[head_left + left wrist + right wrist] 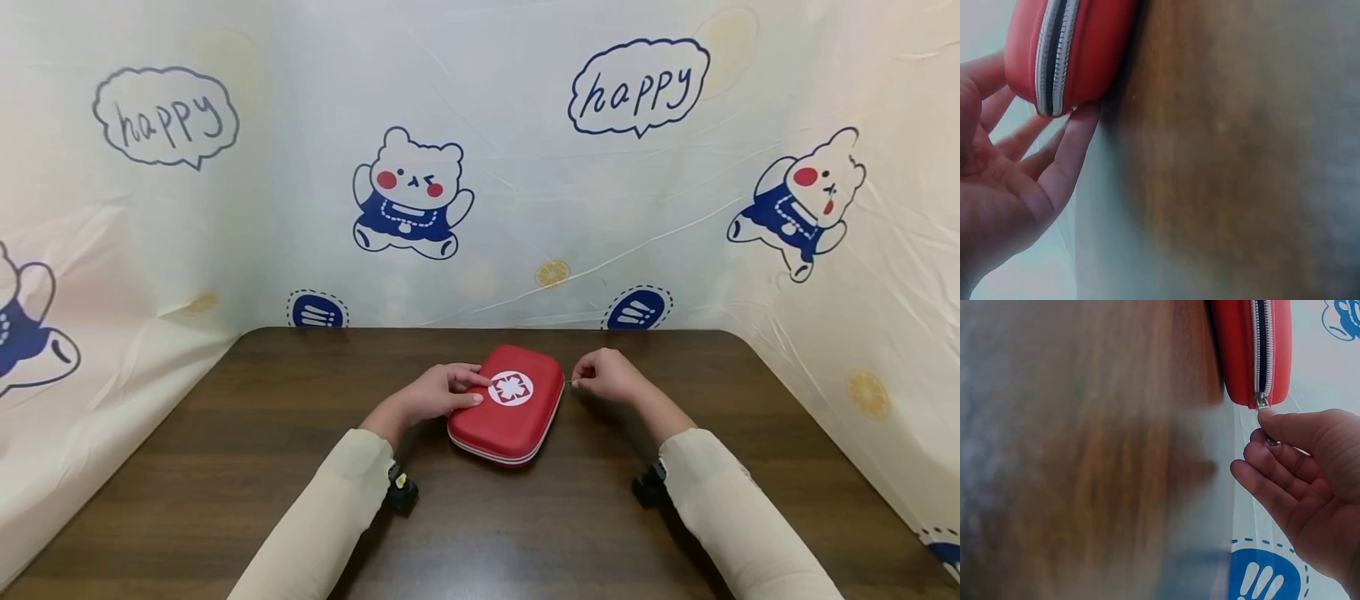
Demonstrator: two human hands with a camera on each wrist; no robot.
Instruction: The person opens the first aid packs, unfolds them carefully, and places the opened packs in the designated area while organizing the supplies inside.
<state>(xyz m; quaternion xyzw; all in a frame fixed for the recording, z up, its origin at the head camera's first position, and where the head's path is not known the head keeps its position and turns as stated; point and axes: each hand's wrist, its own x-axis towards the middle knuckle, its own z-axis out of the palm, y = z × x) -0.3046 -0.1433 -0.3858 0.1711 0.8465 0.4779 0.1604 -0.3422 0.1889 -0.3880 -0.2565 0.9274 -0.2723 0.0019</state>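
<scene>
A red first-aid case (pixel 502 429) with a white round emblem lies on the table, set at a slant. My left hand (pixel 431 393) holds its left edge, thumb and a finger on the lid; in the left wrist view another finger touches the side by the zipper (pixel 1055 69). At the far right edge, my right hand (pixel 611 375) pinches the metal zipper pull (pixel 1262 406) between thumb and forefinger. Two silver rows with a dark strip between them run along the case's side. The lid lies level on the base, and the inside is hidden.
The case rests toward the back of a brown wooden table (pixel 225 433) with rounded far corners. Behind and beside the table hangs a pale curtain (pixel 517 208) printed with bears. A small black device (pixel 649 485) sits at my right wrist, another (pixel 402 492) at my left.
</scene>
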